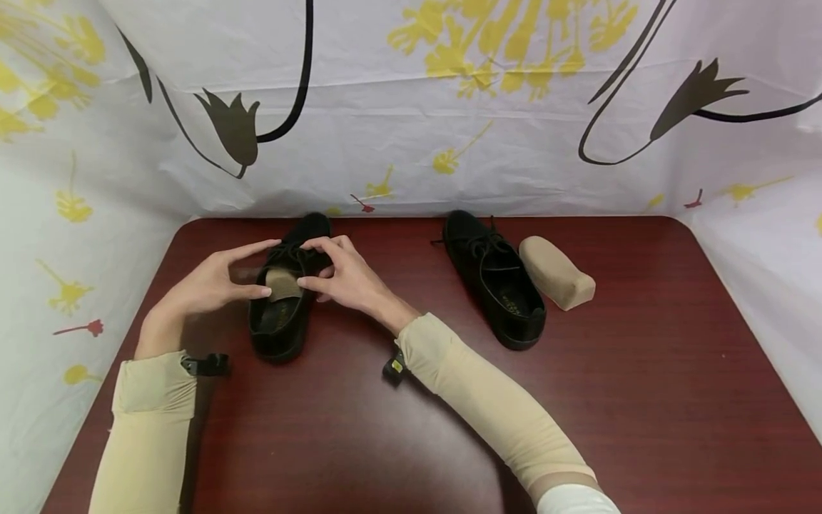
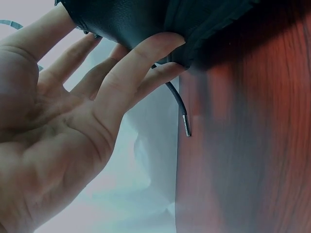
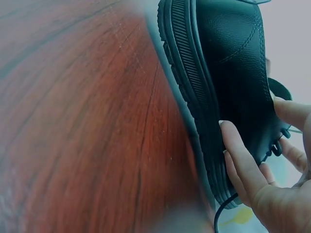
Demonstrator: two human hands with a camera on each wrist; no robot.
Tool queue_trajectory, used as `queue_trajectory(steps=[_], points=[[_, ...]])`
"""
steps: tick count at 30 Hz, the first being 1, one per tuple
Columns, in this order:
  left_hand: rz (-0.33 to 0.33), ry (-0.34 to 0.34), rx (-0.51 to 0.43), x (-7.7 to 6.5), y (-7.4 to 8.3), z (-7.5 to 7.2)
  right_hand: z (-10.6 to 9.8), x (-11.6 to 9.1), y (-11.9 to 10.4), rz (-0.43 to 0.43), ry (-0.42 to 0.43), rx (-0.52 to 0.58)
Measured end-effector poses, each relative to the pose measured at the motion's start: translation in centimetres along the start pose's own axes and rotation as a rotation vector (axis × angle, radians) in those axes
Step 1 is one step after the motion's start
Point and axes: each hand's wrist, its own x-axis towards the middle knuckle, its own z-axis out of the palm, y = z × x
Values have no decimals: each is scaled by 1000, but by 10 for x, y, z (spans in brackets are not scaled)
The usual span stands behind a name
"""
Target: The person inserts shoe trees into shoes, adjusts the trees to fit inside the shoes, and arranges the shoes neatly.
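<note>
At the far left, the side of the held shoe (image 1: pixel 277 348) is pinched by the left hand (image 1: pixel 208 282), the fingers laid along the outer leather and the thumb at the collar. Beneath those fingers, the loose lace (image 2: pixel 179 99) hangs to the worktop (image 1: pixel 359 442); it could be snagged if the hand were shifted carelessly.

In the shoe's opening, the tan insert (image 1: pixel 284 280) sits toward the laces, with bare insole visible behind it. Its forward end is hidden, so how firmly it is seated cannot be told. If it were pulled or pushed at a slant, the tongue could be dragged and bunched along with it. Since the toe points at the cloth backdrop (image 1: pixel 411 193), the shoe could also be slid against it by a hard forward push.

The opposite side is gripped by the right hand (image 1: pixel 349 278); with uneven pressure, the shoe could be twisted.

Further right, the other shoe (image 1: pixel 478 275) and the tan block (image 1: pixel 552 270) lie side by side, and could be knocked by a wide sweep of the right forearm.
</note>
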Motion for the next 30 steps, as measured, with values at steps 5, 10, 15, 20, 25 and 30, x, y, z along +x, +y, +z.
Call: queue_trajectory(steps=[5, 10, 15, 20, 25, 30], points=[[-38, 15, -35, -2, -6, -2, 4, 2, 2, -6, -11, -21], [-58, 43, -35, -2, -8, -4, 7, 4, 0, -12, 3, -93], [-66, 64, 12, -6, -8, -9, 11, 9, -3, -27, 10, -223], [-67, 74, 7, -12, -12, -14, 19, 13, -4, -29, 0, -266], [-79, 69, 17, -11, -14, -18, 22, 18, -5, -7, 11, -255], [-94, 53, 45, -9, -15, -24, 24, 22, -5, 11, 13, -225]])
